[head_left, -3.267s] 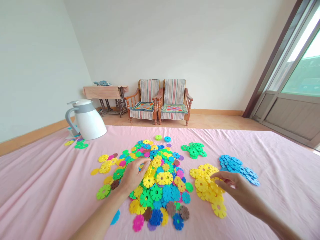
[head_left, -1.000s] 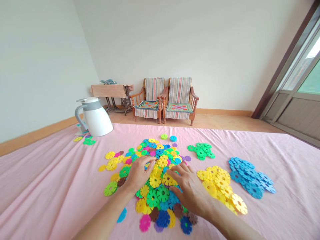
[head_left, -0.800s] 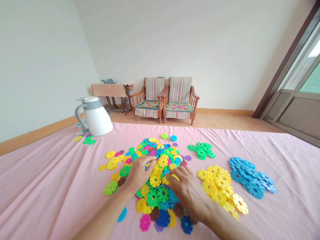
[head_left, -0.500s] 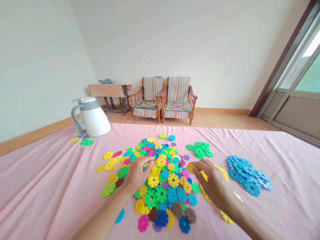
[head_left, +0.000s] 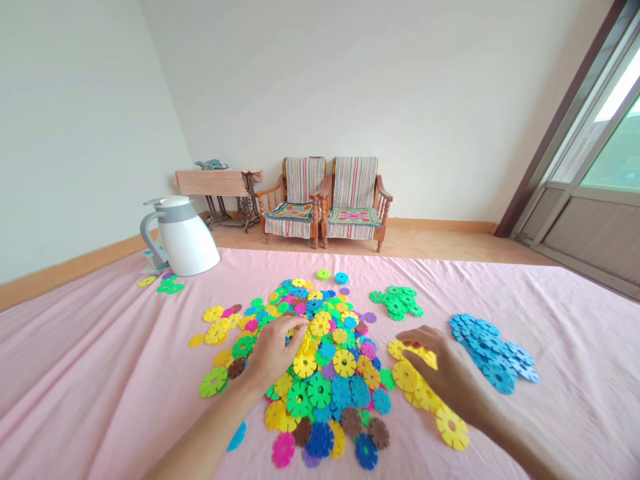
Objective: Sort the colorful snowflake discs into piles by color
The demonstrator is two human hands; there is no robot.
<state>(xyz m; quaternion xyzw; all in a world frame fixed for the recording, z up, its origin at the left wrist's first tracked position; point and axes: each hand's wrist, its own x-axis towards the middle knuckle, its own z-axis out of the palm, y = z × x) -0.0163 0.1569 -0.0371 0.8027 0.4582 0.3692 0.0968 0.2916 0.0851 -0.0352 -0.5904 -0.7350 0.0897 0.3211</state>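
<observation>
A mixed heap of flower-shaped plastic discs (head_left: 319,390) in many colours lies in front of me. On its left side rests my left hand (head_left: 280,343), fingers curved and thumb apart from them, close to some yellow discs (head_left: 305,365). No disc shows clearly in its grasp. To the right, my right hand (head_left: 430,357) hovers over a group of yellow discs (head_left: 425,395), its thumb and fingers apart and holding nothing visible. The hand covers part of that group.
Green discs (head_left: 397,302) and a blue disc pile (head_left: 493,353) lie on the pink cloth (head_left: 565,400) at right. A white and grey jug (head_left: 187,240) stands at back left. Beyond are two wooden armchairs (head_left: 355,200) and a cloth-covered stand (head_left: 213,182).
My right hand has moved slightly right and let go of a yellow disc, which now lies with the yellow group. More of that group shows. My left hand stays at the heap.
</observation>
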